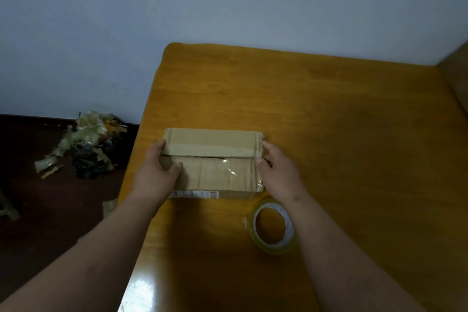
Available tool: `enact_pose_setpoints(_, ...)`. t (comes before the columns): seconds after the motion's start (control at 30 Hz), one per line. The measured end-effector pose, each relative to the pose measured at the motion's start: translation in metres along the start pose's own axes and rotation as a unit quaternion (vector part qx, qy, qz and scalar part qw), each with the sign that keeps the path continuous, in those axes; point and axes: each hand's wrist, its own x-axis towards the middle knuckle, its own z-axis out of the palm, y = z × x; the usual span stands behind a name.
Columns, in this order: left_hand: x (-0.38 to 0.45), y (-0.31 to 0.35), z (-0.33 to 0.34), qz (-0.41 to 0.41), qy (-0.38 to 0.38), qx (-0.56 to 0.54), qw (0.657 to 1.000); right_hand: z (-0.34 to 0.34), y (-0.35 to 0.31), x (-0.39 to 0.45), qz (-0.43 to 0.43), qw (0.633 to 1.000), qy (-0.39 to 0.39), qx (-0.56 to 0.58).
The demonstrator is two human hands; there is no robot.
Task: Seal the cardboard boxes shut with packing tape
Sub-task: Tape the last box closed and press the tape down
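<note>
A small cardboard box (212, 159) lies on the wooden table (329, 121), its two top flaps folded down and meeting at a seam across the middle. Old clear tape shines on the near flap. My left hand (157, 172) grips the box's left end, with the thumb on the near flap. My right hand (278, 172) holds the right end, thumb at the top edge. A roll of clear packing tape (274, 227) lies flat on the table just below my right wrist, touched by neither hand.
The table's left edge runs close to the box. On the dark floor at the left lies a heap of torn tape and scraps (86, 144). A brown cardboard surface (455, 78) stands at the far right. A wall rises behind the table.
</note>
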Motion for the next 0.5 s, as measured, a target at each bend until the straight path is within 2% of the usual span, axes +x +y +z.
enact_pose_setpoints(0.2,-0.002,-0.007,-0.005,0.016,0.001,-0.005,1.000,-0.006,0.011,-0.011,0.070,0.995,0.035,0.065)
enact_pose_setpoints(0.27,-0.002,-0.008,-0.005,0.042,0.028,0.014,0.999,-0.009,0.015,-0.018,0.073,0.993,0.058,0.068)
enact_pose_setpoints(0.4,-0.014,0.000,-0.005,0.099,0.172,0.127,0.972,-0.018,0.029,-0.037,0.046,0.987,0.148,-0.036)
enact_pose_setpoints(0.5,-0.034,0.009,0.003,0.201,0.204,0.131,0.949,-0.014,0.042,-0.054,0.020,0.983,0.136,-0.124)
